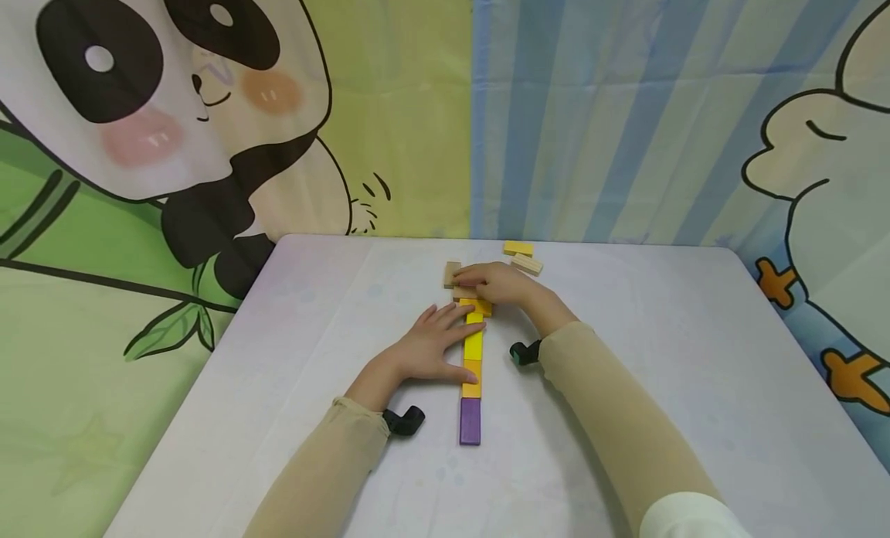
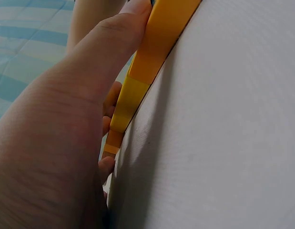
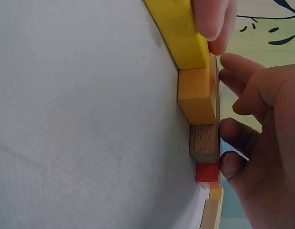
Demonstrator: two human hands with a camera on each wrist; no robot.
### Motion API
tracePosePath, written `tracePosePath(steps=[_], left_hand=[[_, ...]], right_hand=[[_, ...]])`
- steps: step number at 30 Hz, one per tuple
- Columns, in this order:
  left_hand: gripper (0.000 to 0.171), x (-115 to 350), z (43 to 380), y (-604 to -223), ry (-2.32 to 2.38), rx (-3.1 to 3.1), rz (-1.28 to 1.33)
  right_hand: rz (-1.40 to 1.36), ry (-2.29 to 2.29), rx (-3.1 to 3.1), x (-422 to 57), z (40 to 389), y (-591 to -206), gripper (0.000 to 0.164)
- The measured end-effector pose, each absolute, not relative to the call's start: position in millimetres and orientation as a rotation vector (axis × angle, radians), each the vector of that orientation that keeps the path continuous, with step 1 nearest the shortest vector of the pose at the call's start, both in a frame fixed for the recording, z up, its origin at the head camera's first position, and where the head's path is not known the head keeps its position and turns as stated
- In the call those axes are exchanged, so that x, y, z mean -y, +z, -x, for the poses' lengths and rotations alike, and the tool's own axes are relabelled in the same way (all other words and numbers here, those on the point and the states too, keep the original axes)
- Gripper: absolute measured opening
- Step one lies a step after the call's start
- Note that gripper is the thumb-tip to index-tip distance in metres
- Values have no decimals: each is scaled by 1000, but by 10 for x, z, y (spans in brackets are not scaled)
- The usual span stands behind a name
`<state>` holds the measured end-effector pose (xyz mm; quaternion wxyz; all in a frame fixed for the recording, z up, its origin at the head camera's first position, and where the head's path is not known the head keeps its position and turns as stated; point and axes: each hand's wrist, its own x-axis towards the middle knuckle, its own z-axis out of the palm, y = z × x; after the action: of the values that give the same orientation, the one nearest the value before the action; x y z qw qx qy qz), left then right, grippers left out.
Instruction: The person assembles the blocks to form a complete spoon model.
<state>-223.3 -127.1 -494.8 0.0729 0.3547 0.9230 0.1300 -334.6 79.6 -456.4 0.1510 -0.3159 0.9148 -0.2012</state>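
My left hand point(image 1: 433, 351) lies beside a row of blocks with its fingers spread. Its thumb touches an orange block point(image 1: 472, 389), and other fingertips reach over a yellow block point(image 1: 473, 345) and a crosswise orange block point(image 1: 484, 309). A purple block point(image 1: 470, 422) forms the near end. At the far end my right hand point(image 1: 504, 283) arches over the row, fingers loosely bent. In the right wrist view its fingertips are at the top edges of a wooden block point(image 3: 204, 143) and a red block point(image 3: 207, 172). Another wooden block point(image 1: 451, 274) stands out to the left.
Behind the right hand lie a loose wooden block point(image 1: 526, 264) and a yellow block point(image 1: 518, 248), near the back edge of the white table point(image 1: 334, 291). A printed curtain point(image 1: 591, 113) hangs behind it. Black wrist cameras point(image 1: 405, 421) sit on both wrists.
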Motion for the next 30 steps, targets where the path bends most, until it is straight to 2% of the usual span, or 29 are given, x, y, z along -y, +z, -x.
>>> tracePosePath(steps=[19,30], left_hand=[[100,1267,2253,-4990,380,-2782,-1064],[98,1271,2254,-4996,369,-2791,-1073]], right_hand=[[921,-453,-2625,-752,3350,-4550,46],[919,-542,-2648,-768,3354,-4563,43]])
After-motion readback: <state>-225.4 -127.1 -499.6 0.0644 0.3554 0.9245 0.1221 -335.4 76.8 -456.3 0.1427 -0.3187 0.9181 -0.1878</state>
